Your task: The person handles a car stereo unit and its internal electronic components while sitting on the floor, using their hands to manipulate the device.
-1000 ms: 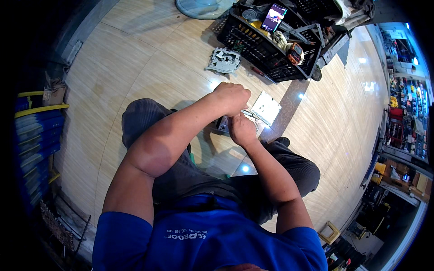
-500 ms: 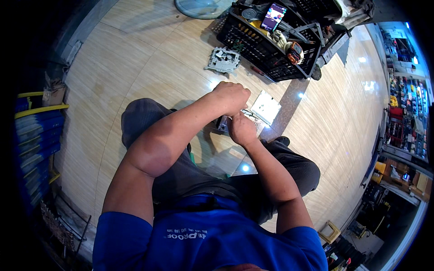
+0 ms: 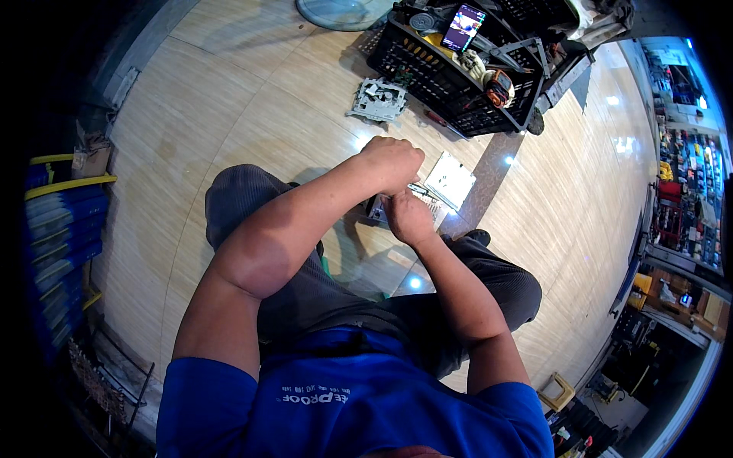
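My left hand (image 3: 393, 164) is curled closed above and partly over my right hand (image 3: 408, 215), its fingertips hidden. My right hand is closed just below it; what either grips I cannot make out. Under both hands an open metal-cased device (image 3: 428, 200) with pale inner parts lies on the floor between my bent legs, mostly hidden. A white square panel (image 3: 450, 182) lies just beyond it to the right. A pale plate with cutouts (image 3: 378, 101) lies farther forward on the floor.
A black crate (image 3: 458, 99) holding a lit phone (image 3: 463, 27) and tools stands ahead, beside a round base (image 3: 342, 11). Blue, yellow-edged objects (image 3: 65, 229) stand stacked at left. Stocked shelves (image 3: 687, 191) line the right. The tiled floor (image 3: 153, 183) surrounds me.
Both hands shift very slightly but keep the same curled pose over the device. Nothing else has visibly moved.
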`<state>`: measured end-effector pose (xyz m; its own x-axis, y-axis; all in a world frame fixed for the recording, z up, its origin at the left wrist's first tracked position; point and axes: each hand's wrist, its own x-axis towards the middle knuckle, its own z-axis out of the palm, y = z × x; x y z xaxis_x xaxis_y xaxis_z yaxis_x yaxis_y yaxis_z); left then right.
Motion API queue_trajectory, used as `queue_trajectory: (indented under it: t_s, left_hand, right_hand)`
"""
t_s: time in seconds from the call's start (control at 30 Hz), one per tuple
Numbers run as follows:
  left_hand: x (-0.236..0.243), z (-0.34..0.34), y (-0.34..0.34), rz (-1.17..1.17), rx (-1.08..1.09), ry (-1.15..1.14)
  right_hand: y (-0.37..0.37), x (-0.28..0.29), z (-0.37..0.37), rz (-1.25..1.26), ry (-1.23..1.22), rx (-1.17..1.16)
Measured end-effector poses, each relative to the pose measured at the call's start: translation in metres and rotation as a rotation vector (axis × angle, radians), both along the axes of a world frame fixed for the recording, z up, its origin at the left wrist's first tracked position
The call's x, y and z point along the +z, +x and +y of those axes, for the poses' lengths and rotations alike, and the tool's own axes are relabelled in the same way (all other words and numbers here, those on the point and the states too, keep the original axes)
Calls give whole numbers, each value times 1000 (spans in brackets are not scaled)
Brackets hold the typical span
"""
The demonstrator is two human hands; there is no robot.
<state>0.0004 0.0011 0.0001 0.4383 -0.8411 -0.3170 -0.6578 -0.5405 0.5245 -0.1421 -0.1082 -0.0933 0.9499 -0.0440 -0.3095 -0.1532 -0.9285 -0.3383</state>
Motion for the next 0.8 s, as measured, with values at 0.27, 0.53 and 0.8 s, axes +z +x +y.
queue_trajectory:
  t_s: [0.27, 0.53, 0.8]
  left_hand:
    - [1, 1, 1, 10, -3, 19]
    - [-1, 0, 0, -2, -1, 15]
    - [-1, 0, 0, -7, -2, 1]
  right_hand:
    - [-1, -11, -6, -15, -2, 120]
    - [-3, -9, -5, -10, 25, 113]
    - [0, -16, -7, 74, -47, 57]
